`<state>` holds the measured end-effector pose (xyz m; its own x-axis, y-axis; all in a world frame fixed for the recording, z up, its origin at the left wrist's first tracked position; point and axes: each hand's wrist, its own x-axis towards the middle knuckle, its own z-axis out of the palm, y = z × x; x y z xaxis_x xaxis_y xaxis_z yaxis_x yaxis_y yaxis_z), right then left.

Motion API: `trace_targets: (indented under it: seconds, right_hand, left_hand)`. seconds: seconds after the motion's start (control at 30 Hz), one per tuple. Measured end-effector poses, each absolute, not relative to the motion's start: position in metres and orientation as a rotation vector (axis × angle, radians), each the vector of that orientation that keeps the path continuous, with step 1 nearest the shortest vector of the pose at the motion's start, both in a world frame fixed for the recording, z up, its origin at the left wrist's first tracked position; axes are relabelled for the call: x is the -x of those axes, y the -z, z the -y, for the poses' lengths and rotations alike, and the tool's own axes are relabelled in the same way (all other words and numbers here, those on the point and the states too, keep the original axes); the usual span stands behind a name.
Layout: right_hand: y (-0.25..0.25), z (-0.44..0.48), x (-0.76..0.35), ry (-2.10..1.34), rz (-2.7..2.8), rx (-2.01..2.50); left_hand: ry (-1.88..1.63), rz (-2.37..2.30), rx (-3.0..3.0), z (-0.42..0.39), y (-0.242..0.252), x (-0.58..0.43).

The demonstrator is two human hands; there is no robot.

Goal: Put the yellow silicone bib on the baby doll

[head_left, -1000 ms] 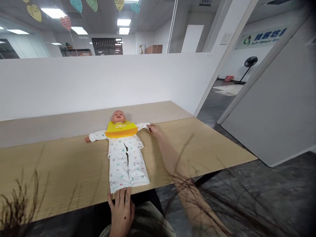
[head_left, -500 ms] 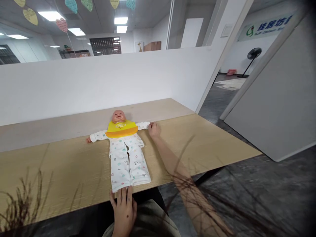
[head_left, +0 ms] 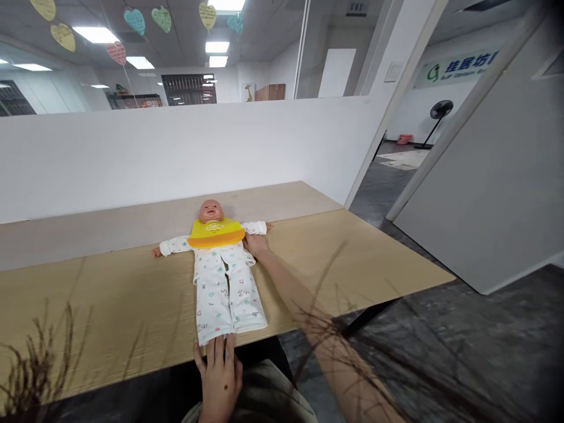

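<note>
A baby doll [head_left: 211, 210] lies on its back on the table, arms spread out to both sides. It wears white printed pajamas [head_left: 214, 299] and a yellow bib [head_left: 217, 231] with an orange pocket along its lower edge. My right hand [head_left: 256, 243] is at the bib's right edge, beside the doll's body and below its sleeve; its fingertips are partly hidden, so I cannot make out a grip. At the table's front edge, my left hand [head_left: 219, 367] rests with fingers stretched out against the hem of the trouser legs.
The wooden table [head_left: 330, 258] ends at a right corner and meets a white partition wall [head_left: 176, 153] behind. An open grey door [head_left: 484, 194] stands at the right, with a fan [head_left: 440, 110] beyond it. Dark blurred strands [head_left: 33, 370] cross the lower view.
My right hand has moved left from the doll's cuff to the bib's edge, leaving the doll's hand uncovered. My left hand stays at the trouser hem. The view has shifted slightly.
</note>
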<state>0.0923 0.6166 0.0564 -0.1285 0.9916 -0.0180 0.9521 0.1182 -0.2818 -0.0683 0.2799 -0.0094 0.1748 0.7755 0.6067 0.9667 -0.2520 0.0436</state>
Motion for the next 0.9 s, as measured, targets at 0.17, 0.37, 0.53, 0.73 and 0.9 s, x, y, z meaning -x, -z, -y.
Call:
trace_targets:
  seconds: [0.17, 0.37, 0.53, 0.73, 0.9]
  right_hand:
    - [-0.057, -0.616, -0.095, -0.315, 2.010, 2.126]
    - [-0.059, -0.609, -0.098, -0.299, 2.022, 2.134]
    - [-0.061, -0.607, -0.093, -0.335, 2.247, 1.935]
    - [-0.058, -0.614, -0.093, -0.332, 2.134, 2.023]
    - [-0.054, -0.620, -0.095, -0.334, 1.975, 2.122]
  left_hand:
    - [0.878, 1.774, 2.037, -0.279, 0.014, 0.061]
    - [0.892, 1.779, 2.040, -0.279, 0.010, 0.058]
    - [0.835, 1.747, 2.056, -0.279, 0.013, 0.064]
    - [0.745, 1.699, 2.099, -0.280, 0.015, 0.070]
    - [0.832, 1.711, 2.068, -0.280, 0.010, 0.066]
